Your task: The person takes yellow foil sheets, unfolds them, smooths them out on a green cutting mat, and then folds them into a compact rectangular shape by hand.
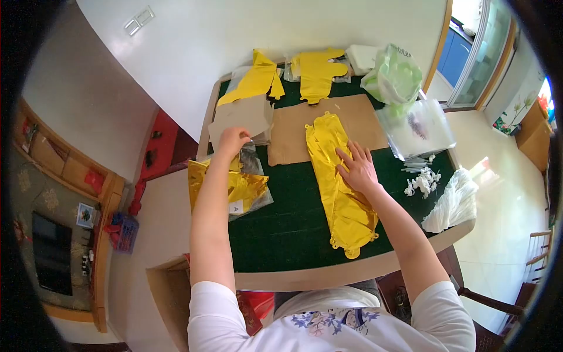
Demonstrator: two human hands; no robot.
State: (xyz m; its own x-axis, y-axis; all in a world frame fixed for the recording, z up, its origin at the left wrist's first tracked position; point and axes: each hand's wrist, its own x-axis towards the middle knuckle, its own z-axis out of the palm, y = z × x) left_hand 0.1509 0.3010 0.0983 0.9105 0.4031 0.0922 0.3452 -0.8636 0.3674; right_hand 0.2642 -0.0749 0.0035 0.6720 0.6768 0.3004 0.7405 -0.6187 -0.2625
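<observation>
My right hand (356, 166) lies open on a long folded gold foil balloon (340, 193), which has small tabs along its ends. The balloon reaches from the brown cardboard sheet (287, 129) down over the dark green table cover. My left hand (233, 142) is closed in a pinch at the upper edge of a clear plastic bag (261, 198). Gold foil (246, 185) and a small white label marked A show in that bag, partly hidden behind my left forearm. Just beyond my left hand is a stack of grey-brown cardboard pieces (243, 116).
Flat yellow foil shapes (255, 82) (318, 73) lie at the table's far side. On the right are a green-white plastic bag (394, 76), a stack of clear plastic sleeves (419, 132), grey sticks (415, 165), white ties (423, 183) and a bundle of white strands (451, 202).
</observation>
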